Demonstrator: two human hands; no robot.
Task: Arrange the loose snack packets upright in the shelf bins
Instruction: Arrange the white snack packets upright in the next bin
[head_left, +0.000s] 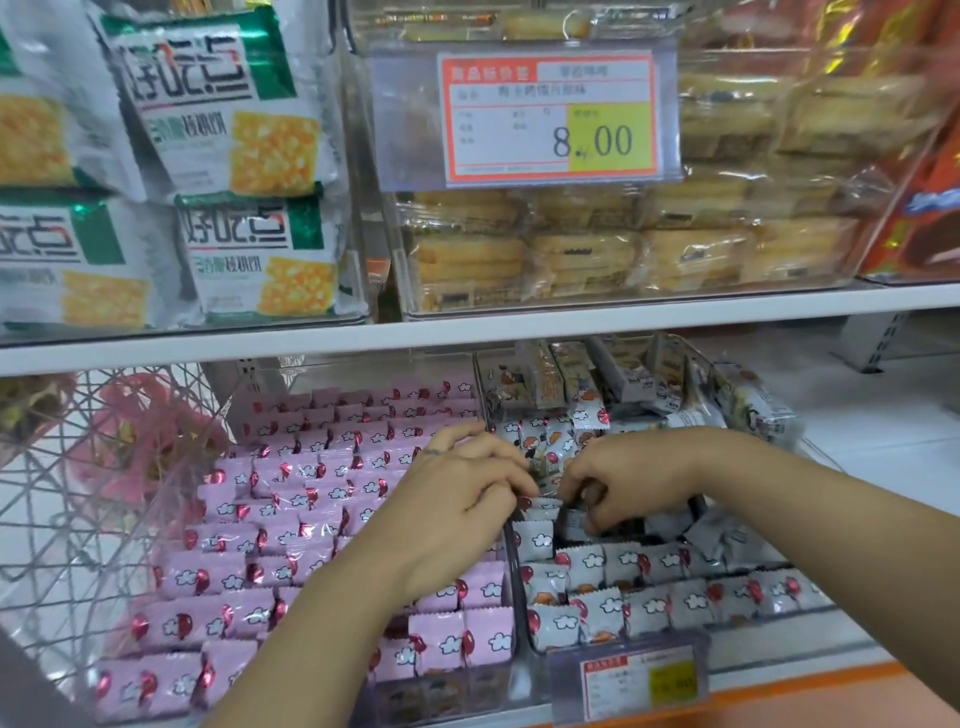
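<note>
Two clear shelf bins sit side by side on the lower shelf. The left bin (441, 704) holds rows of upright pink snack packets (291, 499). The right bin (519, 582) holds grey-white snack packets (644, 608), neat in front and jumbled further back. My left hand (462, 499) reaches over the divider between the bins, its fingers pinched on a grey-white packet (543, 503) in the middle of the right bin. My right hand (628, 478) meets it from the right, fingers curled down on packets in the same spot. What lies under the fingers is hidden.
A price label holder (628, 680) hangs on the right bin's front. Loose longer packets (623, 379) pile at the back of the right bin. A wire basket (78, 493) stands to the left. The upper shelf (467, 327) carries biscuit packs, a clear cake bin and a price tag (550, 117).
</note>
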